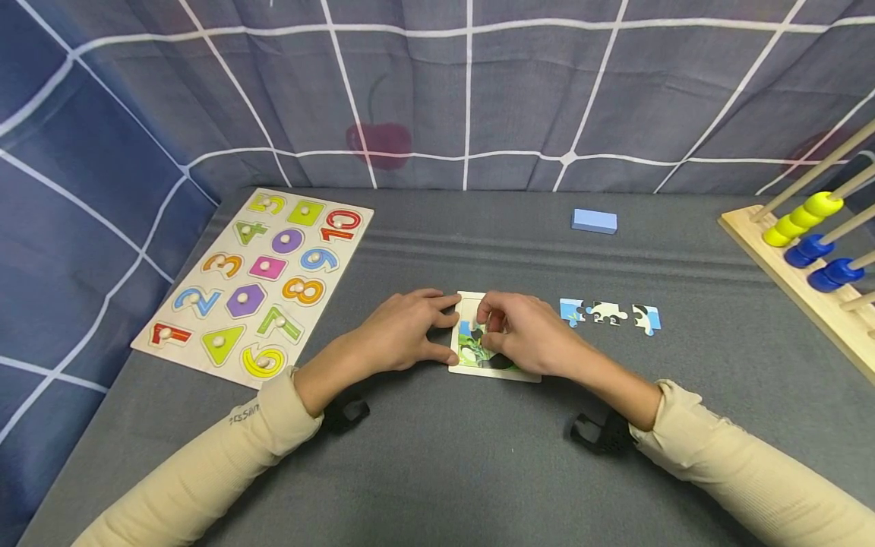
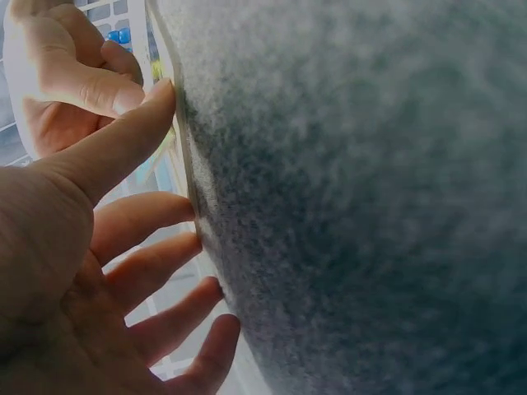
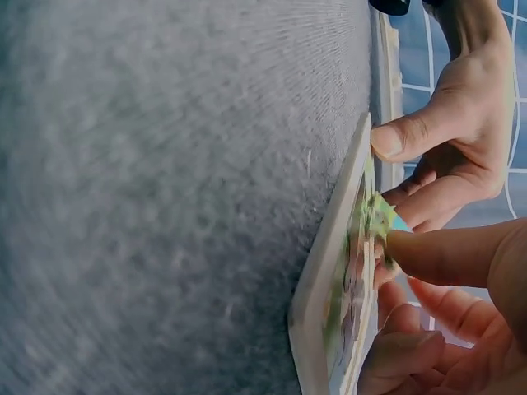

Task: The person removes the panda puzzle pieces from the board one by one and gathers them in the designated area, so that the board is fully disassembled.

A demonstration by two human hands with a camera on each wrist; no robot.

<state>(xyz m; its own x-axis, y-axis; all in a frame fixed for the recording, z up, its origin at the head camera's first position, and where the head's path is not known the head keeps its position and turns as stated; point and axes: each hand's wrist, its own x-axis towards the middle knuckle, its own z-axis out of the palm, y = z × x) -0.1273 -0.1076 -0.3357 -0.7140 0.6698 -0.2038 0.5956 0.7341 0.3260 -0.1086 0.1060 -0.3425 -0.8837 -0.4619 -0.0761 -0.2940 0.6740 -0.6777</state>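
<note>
A small jigsaw puzzle board (image 1: pixel 495 373) with a pale frame and a green, blue and black picture lies on the dark cloth. My left hand (image 1: pixel 403 332) rests at its left side, thumb and fingers spread and touching the edge, as the left wrist view also shows. Over the board, my right hand (image 1: pixel 532 334) pinches a green and blue puzzle piece (image 3: pixel 381 216) between thumb and fingers. That piece is tilted up against the picture, and the right hand covers part of the board in the head view.
Right of the board lie three loose puzzle pieces (image 1: pixel 608 313). A blue block (image 1: pixel 594 221) sits farther back. On the left is a number-and-shape board (image 1: pixel 225 285) with knobs; at the far right stands a wooden bead frame (image 1: pixel 786 270). A checked curtain (image 1: pixel 519 91) hangs behind.
</note>
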